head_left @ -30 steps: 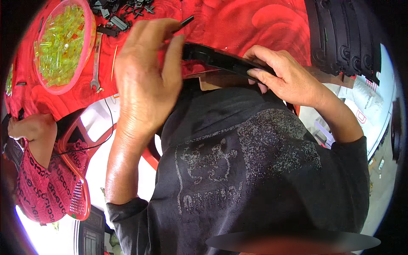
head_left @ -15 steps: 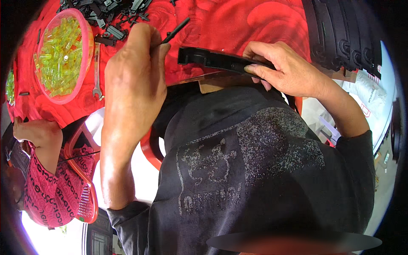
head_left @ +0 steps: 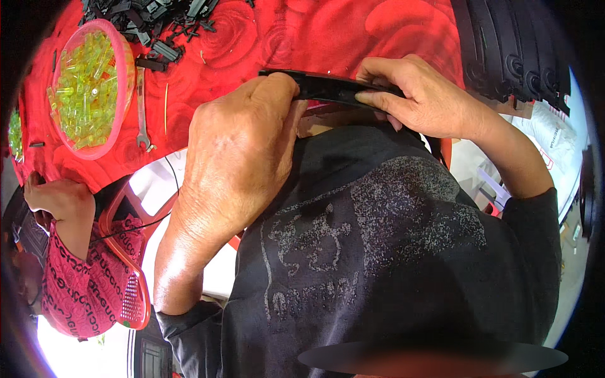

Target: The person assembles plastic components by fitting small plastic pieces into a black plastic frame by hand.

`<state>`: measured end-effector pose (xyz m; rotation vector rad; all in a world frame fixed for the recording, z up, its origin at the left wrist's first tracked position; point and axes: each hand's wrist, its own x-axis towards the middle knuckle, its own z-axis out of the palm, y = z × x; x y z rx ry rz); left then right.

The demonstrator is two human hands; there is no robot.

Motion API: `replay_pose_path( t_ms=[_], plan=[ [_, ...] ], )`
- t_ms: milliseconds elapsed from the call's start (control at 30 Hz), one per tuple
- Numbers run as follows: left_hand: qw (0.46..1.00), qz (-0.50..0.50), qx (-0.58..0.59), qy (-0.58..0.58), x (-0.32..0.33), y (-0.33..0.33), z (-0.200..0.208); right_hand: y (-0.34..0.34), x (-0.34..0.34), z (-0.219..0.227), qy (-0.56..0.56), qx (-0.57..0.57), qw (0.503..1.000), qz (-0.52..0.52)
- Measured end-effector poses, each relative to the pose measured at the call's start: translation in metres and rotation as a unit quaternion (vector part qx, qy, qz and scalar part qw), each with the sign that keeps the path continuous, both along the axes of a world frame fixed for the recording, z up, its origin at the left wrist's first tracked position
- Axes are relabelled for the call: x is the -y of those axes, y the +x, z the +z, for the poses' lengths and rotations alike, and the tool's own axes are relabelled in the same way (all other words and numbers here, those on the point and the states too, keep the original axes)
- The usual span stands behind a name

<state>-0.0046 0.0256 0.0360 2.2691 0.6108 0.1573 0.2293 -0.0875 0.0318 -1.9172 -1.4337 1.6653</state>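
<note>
A long, narrow black plastic part (head_left: 334, 89) lies crosswise just in front of my body, over the table's near edge. My right hand (head_left: 413, 94) grips its right end, thumb on the near side and fingers behind. At its left end is my left hand (head_left: 246, 138), closed in a pinch with the back of the hand upward. The thin black plastic piece that this hand carried is now hidden by the fingers and the long part. I cannot tell whether it is inside the part.
A pink-rimmed basin (head_left: 123, 94) of yellow-green clear plastic pieces stands left on the red cloth (head_left: 328, 38), beside a wrench (head_left: 142, 107). Small black parts (head_left: 157, 25) lie heaped behind. Long curved black parts (head_left: 504, 53) are stacked at right. Another person's arm (head_left: 63, 208) is at left.
My left hand has moved right and toward the long part, bringing the thin black piece to its left end. The right hand holds on, nearly still, and the part is now more level.
</note>
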Motion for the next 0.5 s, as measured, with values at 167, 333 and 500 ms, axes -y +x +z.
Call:
replay_pose_path(
  t_ms=[167,333,500],
  plan=[
    [0.999,-0.016,-0.038,-0.009,-0.0015,0.0017,-0.0024,-0.0023,-0.0058,0.0029,-0.021,-0.010,1.000,-0.007],
    [0.999,-0.015,-0.034,-0.034,-0.0011,0.0033,-0.0003,-0.0013,-0.0087,0.0004,-0.020,-0.008,1.000,0.007],
    [0.997,-0.041,-0.063,-0.030,-0.0034,0.0053,0.0048,-0.0012,-0.0069,-0.0047,0.019,0.002,0.999,0.033]
  ],
)
